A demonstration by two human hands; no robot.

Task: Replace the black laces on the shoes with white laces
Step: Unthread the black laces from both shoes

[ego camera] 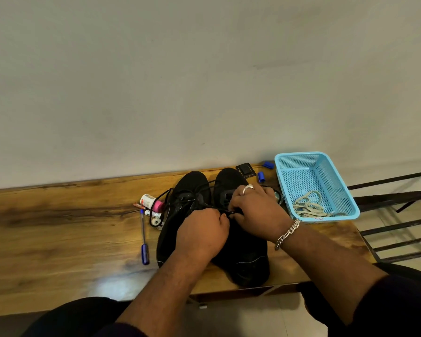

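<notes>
Two black shoes (241,254) stand side by side on the wooden bench (58,239), near its right end, toes toward the wall edge and heels toward the person. Both hands work over the shoe on the right. The left hand (202,235) has its fingers curled and pinches a black lace (225,211) at its fingertips. The right hand (258,210), with a ring on one finger and a chain bracelet at the wrist, lies over that shoe's tongue with its fingers curled down on the same lace where it meets the eyelets. More black lace loops loosely over the left shoe and off its side.

The white laces (306,206) lie in a heap in the near part of a light blue basket (345,190), which sits at the right end of the bench, just beside the shoes.

Left of the shoes lie a blue pen (144,239), some markers and a small white bottle (147,200). Near the wall edge behind the shoes are two blue caps (261,176) and a small dark box (246,170).
</notes>
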